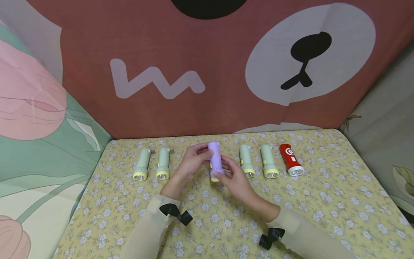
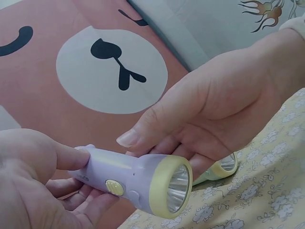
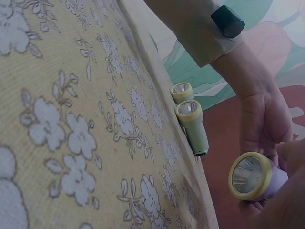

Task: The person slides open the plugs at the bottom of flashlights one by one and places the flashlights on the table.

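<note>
A purple flashlight with a yellow lamp rim is held up over the table, its lens towards the near side. My left hand grips its tail end, thumb on one side and fingers on the other. A yellow switch shows on the barrel in the left wrist view. My right hand is at the lamp end, its fingers partly hidden behind the flashlight. In the left wrist view, the right thumb is raised just off the barrel. The lens faces the right wrist camera.
Two green flashlights with yellow rims lie left of my hands, metal prongs sticking out near their tails. To the right lie two more green flashlights and a red one. A floral cloth covers the table; printed fabric hangs behind.
</note>
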